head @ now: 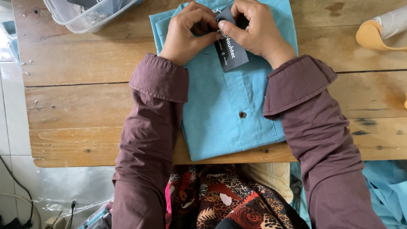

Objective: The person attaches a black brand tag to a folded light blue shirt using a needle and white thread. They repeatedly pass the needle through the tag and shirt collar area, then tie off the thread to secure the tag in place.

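Note:
A folded light-blue shirt (224,101) lies on the wooden table (80,106), its brown button facing up. A dark grey paper tag (231,53) rests near the shirt's collar. My left hand (186,32) and my right hand (254,29) meet at the tag's top end, fingers pinched together there on the tag and the shirt front. Both arms wear maroon sleeves with folded cuffs. What the fingertips pinch beneath is hidden.
A clear plastic tub (85,12) stands at the table's far left corner. A tan curved object (373,38) lies at the far right edge. More blue cloth (388,186) hangs low at the right. Patterned fabric (224,199) covers my lap. Cables lie on the floor at left.

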